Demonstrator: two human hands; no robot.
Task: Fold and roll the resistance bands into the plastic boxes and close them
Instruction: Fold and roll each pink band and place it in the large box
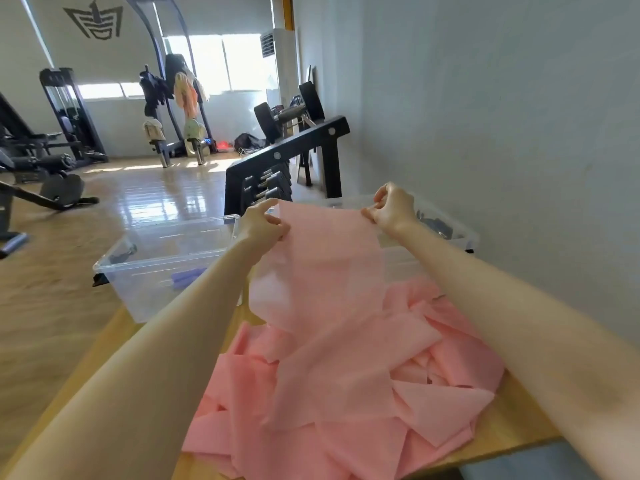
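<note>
Here, one end of a long, thin pink stretchy resistance band [332,271] is held up and spread wide above the wooden table [512,424]. Its left corner is pinched by the left hand [259,225], thumb and fingers curled onto the edge; its right corner is pinched by the right hand [393,209], fingers bunched tight. The rest of the band is left heaped in loose, crossing loops on the near part of the table. Two clear plastic boxes are set beyond it, the left box [156,265] holding a purple item [187,277], the far right box [446,230] holding something dark. A tangle is likely if the band is pulled taut, because the loops overlap; a corner could also be lost from so light a pinch.
</note>
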